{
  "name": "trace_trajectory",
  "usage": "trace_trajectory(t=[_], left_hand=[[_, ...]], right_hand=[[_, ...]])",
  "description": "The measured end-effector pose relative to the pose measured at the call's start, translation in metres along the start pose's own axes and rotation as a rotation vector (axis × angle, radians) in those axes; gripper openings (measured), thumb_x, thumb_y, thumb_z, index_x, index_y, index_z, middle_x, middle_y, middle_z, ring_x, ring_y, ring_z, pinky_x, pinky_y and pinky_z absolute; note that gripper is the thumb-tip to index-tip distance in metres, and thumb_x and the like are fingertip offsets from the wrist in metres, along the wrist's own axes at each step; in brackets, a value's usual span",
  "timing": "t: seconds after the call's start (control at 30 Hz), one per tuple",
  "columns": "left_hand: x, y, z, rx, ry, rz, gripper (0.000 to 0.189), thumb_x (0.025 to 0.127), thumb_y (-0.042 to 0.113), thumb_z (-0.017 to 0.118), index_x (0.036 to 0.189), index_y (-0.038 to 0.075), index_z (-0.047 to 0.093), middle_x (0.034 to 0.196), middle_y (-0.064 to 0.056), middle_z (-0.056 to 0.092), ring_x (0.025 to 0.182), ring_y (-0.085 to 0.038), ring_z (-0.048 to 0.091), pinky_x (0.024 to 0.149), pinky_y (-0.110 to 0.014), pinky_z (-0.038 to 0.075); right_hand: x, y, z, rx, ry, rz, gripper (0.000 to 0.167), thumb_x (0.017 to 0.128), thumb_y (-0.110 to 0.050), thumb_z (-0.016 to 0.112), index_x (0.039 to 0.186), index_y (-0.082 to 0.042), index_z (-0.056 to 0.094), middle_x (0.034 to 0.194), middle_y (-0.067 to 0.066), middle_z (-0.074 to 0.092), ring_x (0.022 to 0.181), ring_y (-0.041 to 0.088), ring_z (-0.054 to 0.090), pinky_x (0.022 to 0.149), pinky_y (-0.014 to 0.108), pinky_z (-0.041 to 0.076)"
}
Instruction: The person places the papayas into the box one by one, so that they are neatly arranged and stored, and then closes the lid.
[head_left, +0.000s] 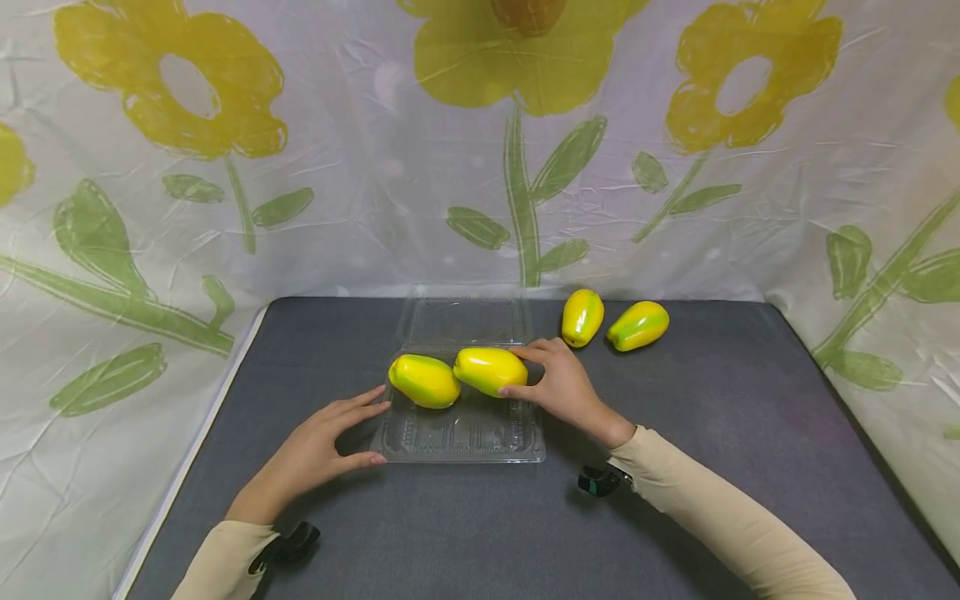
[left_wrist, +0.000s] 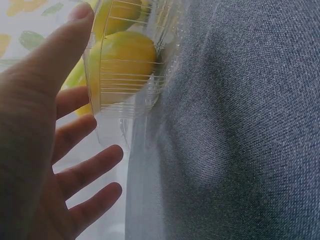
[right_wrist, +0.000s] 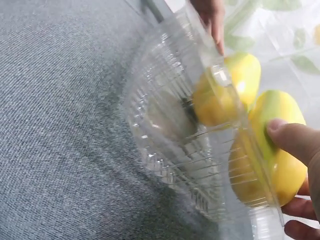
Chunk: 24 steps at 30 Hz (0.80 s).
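A clear plastic clamshell box (head_left: 459, 446) lies on the table with its lid (head_left: 465, 321) folded back. Between thumb and fingers, my right hand (head_left: 564, 385) holds a yellow-green papaya (head_left: 487, 369) at the right of the box's tray. To its left, a second papaya (head_left: 422, 380) sits in the box, the two ends meeting. My left hand (head_left: 321, 442) spreads its fingers along the box's left side, thumb and fingertips right at the rim. In the right wrist view, the thumb (right_wrist: 290, 137) presses on the held papaya (right_wrist: 272, 155), which overlaps the box wall.
Two more papayas, one upright (head_left: 582, 317) and one slanted (head_left: 638, 326), lie near the table's back edge, right of the lid. A flower-printed curtain (head_left: 360, 167) hangs behind the dark grey table (head_left: 720, 467). Each wrist carries a black camera (head_left: 600, 480).
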<state>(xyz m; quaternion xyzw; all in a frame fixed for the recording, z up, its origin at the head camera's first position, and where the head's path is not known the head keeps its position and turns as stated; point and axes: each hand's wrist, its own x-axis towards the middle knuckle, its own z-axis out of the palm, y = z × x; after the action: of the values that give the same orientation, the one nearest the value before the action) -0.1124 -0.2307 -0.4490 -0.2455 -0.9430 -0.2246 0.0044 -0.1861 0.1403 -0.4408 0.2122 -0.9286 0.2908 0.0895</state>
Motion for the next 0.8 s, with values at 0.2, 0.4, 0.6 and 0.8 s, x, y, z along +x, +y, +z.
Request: trace_trajectory(t=[0.2, 0.4, 0.6, 0.8], left_hand=[[0.0002, 0.0011, -0.0004, 0.002, 0.009, 0.005, 0.078, 0.075, 0.043, 0.084, 0.144, 0.021, 0.054, 0.158, -0.001, 0.042, 0.136, -0.034, 0.049, 0.107, -0.063, 0.042], [0.0005, 0.0015, 0.0008, 0.007, 0.014, 0.010, 0.077, 0.076, 0.043, 0.082, 0.144, 0.021, 0.054, 0.158, -0.001, 0.043, 0.135, -0.036, 0.050, 0.106, -0.063, 0.043], [0.0012, 0.0016, 0.0013, 0.011, 0.021, 0.012, 0.077, 0.076, 0.043, 0.083, 0.144, 0.021, 0.054, 0.157, -0.001, 0.043, 0.135, -0.035, 0.050, 0.105, -0.063, 0.044], [0.0015, 0.0017, 0.0009, 0.006, 0.012, 0.005, 0.079, 0.074, 0.044, 0.084, 0.144, 0.023, 0.053, 0.158, 0.000, 0.042, 0.136, -0.035, 0.050, 0.106, -0.063, 0.043]], right_hand=[[-0.0020, -0.0001, 0.0044, -0.045, 0.020, -0.014, 0.068, 0.070, -0.050, 0.086, 0.126, -0.016, 0.070, 0.111, 0.006, 0.070, 0.098, 0.024, 0.055, 0.082, 0.040, 0.050], [-0.0024, -0.0003, 0.0089, -0.099, 0.034, -0.026, 0.067, 0.069, -0.053, 0.085, 0.124, -0.017, 0.071, 0.110, 0.005, 0.070, 0.097, 0.023, 0.054, 0.083, 0.039, 0.050], [-0.0028, -0.0035, 0.0090, -0.128, 0.030, -0.025, 0.067, 0.069, -0.052, 0.086, 0.123, -0.015, 0.071, 0.109, 0.006, 0.069, 0.098, 0.026, 0.054, 0.087, 0.043, 0.048], [-0.0037, -0.0048, 0.0099, -0.165, 0.028, -0.039, 0.069, 0.069, -0.052, 0.087, 0.124, -0.014, 0.070, 0.111, 0.006, 0.069, 0.101, 0.027, 0.054, 0.089, 0.047, 0.047]])
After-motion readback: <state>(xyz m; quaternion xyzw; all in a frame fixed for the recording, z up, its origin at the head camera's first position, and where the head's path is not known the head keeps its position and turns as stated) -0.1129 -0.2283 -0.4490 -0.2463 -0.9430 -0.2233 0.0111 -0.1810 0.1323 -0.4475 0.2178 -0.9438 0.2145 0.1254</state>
